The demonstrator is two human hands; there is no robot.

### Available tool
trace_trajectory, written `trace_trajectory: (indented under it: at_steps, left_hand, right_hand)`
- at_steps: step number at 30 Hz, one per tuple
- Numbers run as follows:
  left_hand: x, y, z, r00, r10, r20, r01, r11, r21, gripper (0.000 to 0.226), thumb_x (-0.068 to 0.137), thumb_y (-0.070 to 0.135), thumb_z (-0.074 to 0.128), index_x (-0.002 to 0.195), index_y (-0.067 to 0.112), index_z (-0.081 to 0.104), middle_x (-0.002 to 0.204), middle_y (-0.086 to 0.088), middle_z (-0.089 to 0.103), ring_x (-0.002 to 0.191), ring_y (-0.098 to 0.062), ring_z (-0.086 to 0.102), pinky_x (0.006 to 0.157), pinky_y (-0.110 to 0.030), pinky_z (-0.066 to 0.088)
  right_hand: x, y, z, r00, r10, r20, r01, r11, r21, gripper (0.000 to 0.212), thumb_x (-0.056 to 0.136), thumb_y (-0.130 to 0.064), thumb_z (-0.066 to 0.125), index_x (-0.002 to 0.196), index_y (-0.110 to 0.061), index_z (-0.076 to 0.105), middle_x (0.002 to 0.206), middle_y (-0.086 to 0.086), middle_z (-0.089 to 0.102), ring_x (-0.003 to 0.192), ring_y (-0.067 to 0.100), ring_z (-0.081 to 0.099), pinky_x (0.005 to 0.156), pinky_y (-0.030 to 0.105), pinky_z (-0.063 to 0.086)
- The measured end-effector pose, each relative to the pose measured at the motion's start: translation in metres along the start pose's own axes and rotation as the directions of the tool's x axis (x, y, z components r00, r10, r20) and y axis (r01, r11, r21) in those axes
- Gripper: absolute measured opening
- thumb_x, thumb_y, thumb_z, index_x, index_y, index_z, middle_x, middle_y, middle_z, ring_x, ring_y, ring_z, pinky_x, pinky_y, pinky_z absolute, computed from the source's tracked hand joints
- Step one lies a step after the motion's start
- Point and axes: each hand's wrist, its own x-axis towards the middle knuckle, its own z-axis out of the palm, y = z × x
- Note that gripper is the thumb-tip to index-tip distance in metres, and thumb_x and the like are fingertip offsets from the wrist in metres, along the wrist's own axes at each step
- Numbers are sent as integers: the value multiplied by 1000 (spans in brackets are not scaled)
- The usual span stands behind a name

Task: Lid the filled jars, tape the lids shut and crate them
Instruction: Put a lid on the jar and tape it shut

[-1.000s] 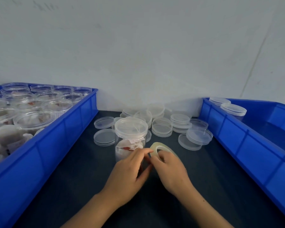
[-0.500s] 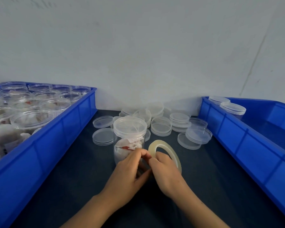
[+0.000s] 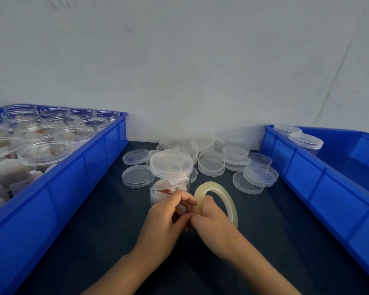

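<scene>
Right hand (image 3: 213, 222) fingers gripping tape roll (image 3: 216, 195); left hand (image 3: 166, 220) fingers pinching its edge.

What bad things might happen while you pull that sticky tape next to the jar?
1. Both hands, the left hand and the right hand, work right against the jar. It stands free on the table, so a tug might tip it.
2. The thin tape roll is pinched at one edge; its loose end may stick back or twist.
3. The loose lids lie close behind and might get knocked.
</scene>
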Motion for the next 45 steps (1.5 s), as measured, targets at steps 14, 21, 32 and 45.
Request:
trace_trajectory:
  at_steps: [14, 21, 32, 45]
  left_hand:
    - [1, 4, 2, 998, 36, -46, -36, 999, 5, 34, 80, -9, 65, 86, 25, 66, 82, 11, 66, 68, -10, 61, 62, -12, 45]
    - [1, 7, 2, 994, 83, -69, -81, 996, 31, 43, 82, -8, 67, 95, 33, 66, 90, 14, 67, 73, -11, 65, 65, -15, 50]
    - [0, 4, 7, 989, 50, -137, -51, 999, -10, 31, 74, -16, 67, 78, 14, 68, 73, 9, 66, 58, -4, 58, 58, -9, 42]
    - [1, 12, 3, 972, 232, -41, -216, 946, 240, 9, 89, 8, 45, 86, 15, 50, 88, 9, 53, 70, -6, 50, 56, -25, 43]
  right_hand:
    - [-4, -5, 4, 997, 29, -68, -31, 999, -26, 9, 90, -9, 43, 95, -15, 38, 81, -1, 51, 66, 8, 48, 54, 22, 38]
    - [-4, -6, 6, 997, 36, -75, -37, 999, -4, 13, 88, -7, 44, 99, -12, 41, 87, 4, 57, 73, 13, 53, 63, 30, 43]
    - [-5, -9, 5, 998, 51, -38, -50, 999, 16, 12, 90, -7, 43, 101, -10, 39, 82, 2, 50, 71, 12, 47, 63, 29, 39]
    - [-9, -17, -10, 993, 91, 69, -104, 972, 211, 12, 92, -12, 52, 94, -12, 40, 69, 5, 54, 45, 7, 49, 44, 18, 42]
